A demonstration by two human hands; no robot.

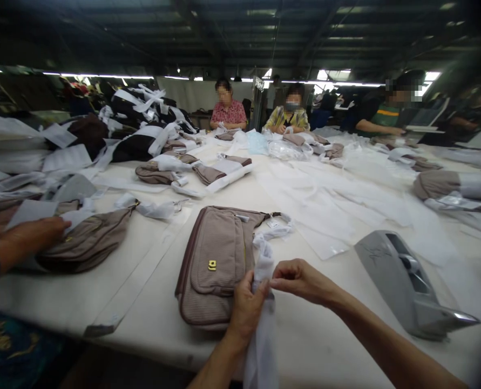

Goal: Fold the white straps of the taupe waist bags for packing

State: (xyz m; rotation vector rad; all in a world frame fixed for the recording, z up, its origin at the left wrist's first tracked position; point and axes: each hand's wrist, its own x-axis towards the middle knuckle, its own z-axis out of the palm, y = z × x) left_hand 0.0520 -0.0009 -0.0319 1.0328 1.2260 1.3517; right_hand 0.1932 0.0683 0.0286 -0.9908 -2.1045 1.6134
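A taupe ribbed shoulder bag with a small gold emblem lies on the white table, right in front of me. Its strap is wrapped in white paper and runs down along the bag's right side toward the table's front edge. My left hand grips the wrapped strap beside the bag's lower right part, thumb on top. Just to the right, my right hand is closed in a pinch at the strap's edge; what its fingertips hold is too small to make out.
A grey tape dispenser stands at the right. Another person's hand rests at a similar bag on the left. More bags, white sheets and a dark heap lie farther back, where people sit working.
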